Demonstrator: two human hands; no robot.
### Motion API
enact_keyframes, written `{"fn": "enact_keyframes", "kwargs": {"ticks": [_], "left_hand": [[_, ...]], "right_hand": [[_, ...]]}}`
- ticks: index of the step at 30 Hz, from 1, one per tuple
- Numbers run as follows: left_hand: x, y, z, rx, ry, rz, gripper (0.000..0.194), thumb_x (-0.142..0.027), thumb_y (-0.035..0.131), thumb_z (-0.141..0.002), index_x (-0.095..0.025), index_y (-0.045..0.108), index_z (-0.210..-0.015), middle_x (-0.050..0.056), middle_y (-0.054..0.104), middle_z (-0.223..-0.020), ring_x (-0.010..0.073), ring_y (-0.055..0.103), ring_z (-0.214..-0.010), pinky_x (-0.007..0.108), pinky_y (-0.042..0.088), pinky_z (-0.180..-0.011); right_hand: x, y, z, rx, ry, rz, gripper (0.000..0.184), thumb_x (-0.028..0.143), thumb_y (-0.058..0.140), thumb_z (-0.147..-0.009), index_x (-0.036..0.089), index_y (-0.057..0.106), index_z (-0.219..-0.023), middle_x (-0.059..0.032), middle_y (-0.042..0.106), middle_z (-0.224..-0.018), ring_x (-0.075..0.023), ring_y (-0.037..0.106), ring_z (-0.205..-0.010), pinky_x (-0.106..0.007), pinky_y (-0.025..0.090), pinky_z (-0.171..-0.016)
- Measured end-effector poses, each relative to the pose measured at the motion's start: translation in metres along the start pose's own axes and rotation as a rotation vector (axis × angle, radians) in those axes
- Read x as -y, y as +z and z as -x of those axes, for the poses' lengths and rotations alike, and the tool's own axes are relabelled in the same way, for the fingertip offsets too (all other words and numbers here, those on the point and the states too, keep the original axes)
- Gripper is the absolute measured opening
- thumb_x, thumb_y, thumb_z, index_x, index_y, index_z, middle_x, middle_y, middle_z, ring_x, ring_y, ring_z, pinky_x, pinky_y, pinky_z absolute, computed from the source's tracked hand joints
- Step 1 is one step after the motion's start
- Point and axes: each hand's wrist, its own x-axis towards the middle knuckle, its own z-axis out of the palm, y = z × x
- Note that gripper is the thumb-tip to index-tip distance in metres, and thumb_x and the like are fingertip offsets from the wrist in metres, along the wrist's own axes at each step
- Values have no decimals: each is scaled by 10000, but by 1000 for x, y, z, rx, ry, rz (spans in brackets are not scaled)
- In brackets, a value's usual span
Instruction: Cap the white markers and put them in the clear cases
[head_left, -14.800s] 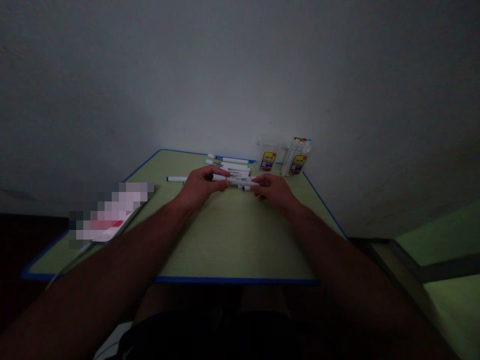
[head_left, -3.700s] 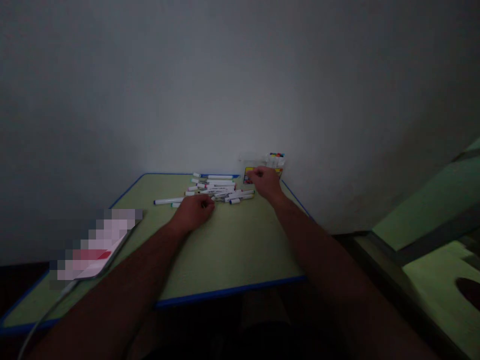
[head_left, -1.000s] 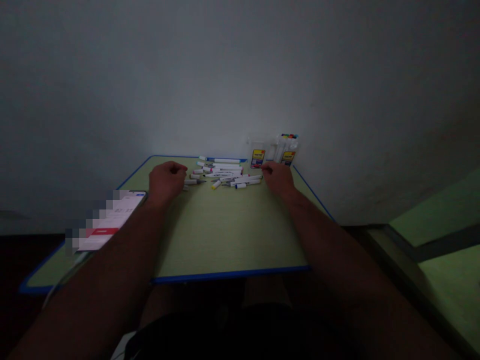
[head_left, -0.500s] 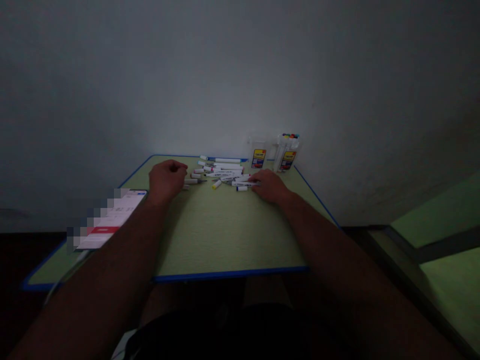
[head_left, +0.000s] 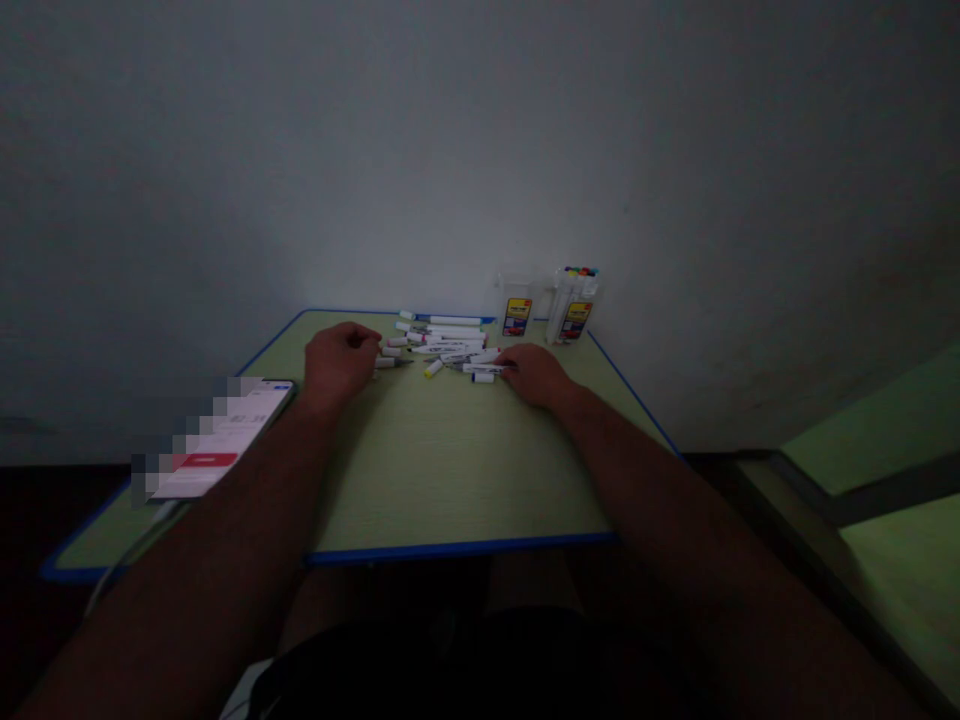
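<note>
White markers (head_left: 456, 330) lie in a loose pile at the far side of the table, some with bare dark tips. Beside the pile's left end is my left hand (head_left: 339, 368), its fingers curled into a pinch; whatever they hold is too dim to make out. A grey-white marker (head_left: 385, 363) with its tip showing sticks out next to it. At the right end, my right hand (head_left: 538, 374) has its fingers closed on the end of a white marker (head_left: 480, 368). Loose caps, one yellow-ended (head_left: 433, 369) and one blue-ended (head_left: 483, 378), rest in front of the pile.
A clear marker case (head_left: 517, 310) and another case (head_left: 574, 310) filled with colourful-ended markers stand against the wall (head_left: 480, 150). A phone (head_left: 217, 440) with a cable lies on the table's left side. Blue trim edges the table (head_left: 457, 480).
My left hand has shifted slightly right, nearer the markers. My right hand has shifted slightly left and its fingers have drawn in around the marker's end.
</note>
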Motion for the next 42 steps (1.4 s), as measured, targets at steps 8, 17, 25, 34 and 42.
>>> {"fn": "enact_keyframes", "kwargs": {"ticks": [8, 17, 25, 34, 42], "left_hand": [[-7, -1, 5, 58, 17, -29, 214, -257, 613, -806, -200, 781, -927, 64, 783, -908, 235, 698, -851, 335, 511, -799], [-9, 1, 10, 108, 58, -35, 213, -280, 615, -822, -207, 781, -933, 58, 772, -862, 227, 681, -788, 323, 493, -750], [-6, 7, 12, 140, 109, 16, 180, -261, 624, -808, -198, 771, -890, 82, 781, -886, 249, 688, -814, 360, 500, -780], [-3, 15, 16, 220, 212, 39, 245, -302, 618, -831, -181, 782, -967, 79, 791, -940, 239, 692, -820, 373, 519, -829], [-1, 26, 22, 308, 400, 40, 323, -264, 598, -832, -181, 777, -1087, 118, 754, -1073, 235, 674, -885, 405, 527, -893]], "right_hand": [[2, -8, -9, -185, 309, -831, 179, 100, 689, -863, 157, 712, -1031, -47, 755, -891, -127, 675, -717, -256, 537, -678], [24, -27, 0, -5, 442, -1377, 222, 82, 616, -911, 152, 596, -1120, -36, 731, -777, -105, 626, -493, -197, 470, -417], [22, -24, -1, -8, 438, -1375, 200, 86, 607, -914, 154, 601, -1102, -33, 724, -766, -109, 627, -481, -203, 494, -400], [30, -27, 0, -68, 415, -1371, 379, 62, 558, -902, 205, 597, -1251, -17, 739, -820, -111, 653, -495, -208, 530, -428], [36, -25, 2, -84, 392, -1220, 282, 57, 537, -884, 162, 720, -1071, -102, 757, -996, -121, 682, -525, -239, 561, -442]]}}
